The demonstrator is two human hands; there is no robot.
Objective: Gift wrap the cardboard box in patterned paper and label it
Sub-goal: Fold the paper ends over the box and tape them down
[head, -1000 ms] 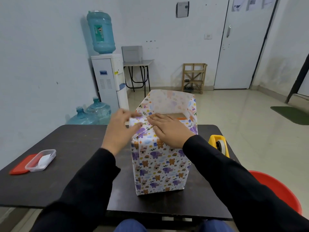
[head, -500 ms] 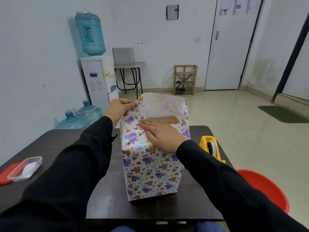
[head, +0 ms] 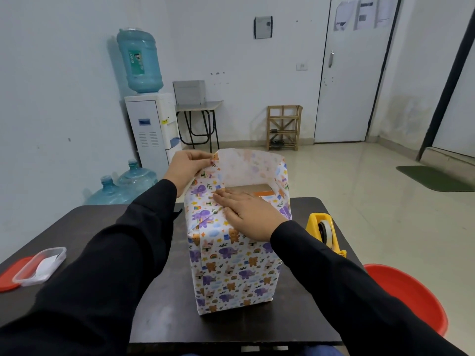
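The cardboard box (head: 248,188) is standing mid-table (head: 84,227), its sides already covered in patterned paper (head: 231,268); the top end is being closed. The right hand (head: 248,214) is pressing the near flap flat with straight fingers, while the left hand (head: 185,167) is pinching the upright far flap's corner. Next, that flap probably needs folding down and taping; the tape dispenser (head: 325,233) is waiting just right of the box.

The patterned paper (head: 231,265) is printed white with purple elephants, orange-brown bears, rainbows and yellow stars. The brown of the cardboard box (head: 244,188) is shown at its top. On the dark brown table (head: 84,227), a yellow tape dispenser (head: 314,222) is seen at three o'clock of the box and a red lid (head: 6,278) at nine.
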